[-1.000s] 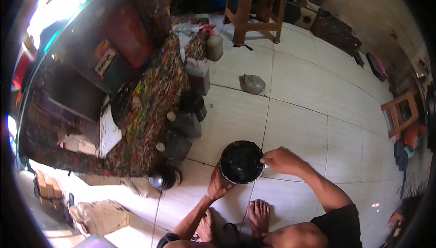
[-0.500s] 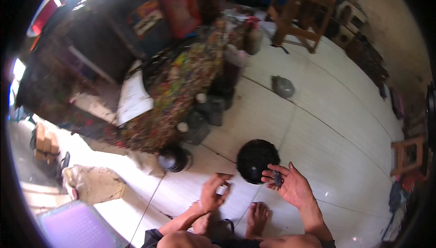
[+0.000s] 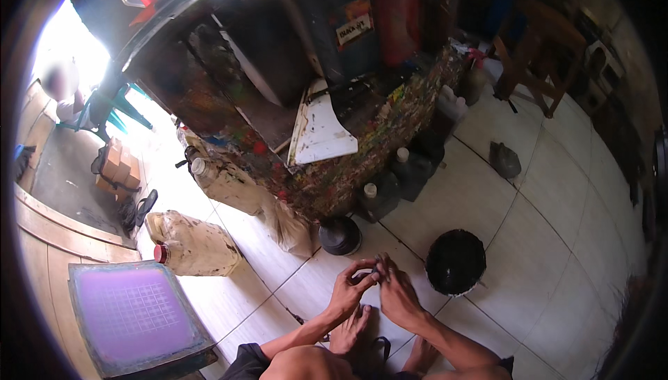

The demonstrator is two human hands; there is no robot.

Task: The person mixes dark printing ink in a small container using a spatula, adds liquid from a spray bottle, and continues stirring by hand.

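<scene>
- Right grip (image 3: 398, 291): left of the tub (image 3: 433, 268), fingers bent inward, apparently gripping a small dark piece (image 3: 378, 266) at the tips.
- Left grip (image 3: 351, 287): farther left of the tub, thumb and forefinger curled up to the same piece. Cannot tell whether they pinch it or only lie against it.
- Step in hand (my judgement): two-handed fingertip work on the piece, left of the tub. Neither grip touches the tub.
- Next move (my judgement): calls for one grip to steady the piece while the other's fingertips do the fine work; a slip would probably drop it onto the tiled floor (image 3: 550, 262) left of the tub.
- Piece: small, dark, mostly hidden by my fingers; shape and material not readable.
- Tub: round, upright on the floor, black inside, a few pale flecks along the rim. Contents too dark to make out.
- Nearby: dark rounded container (image 3: 340, 235) left of the tub; grey bag (image 3: 504, 161) beyond it, rightward.
</scene>
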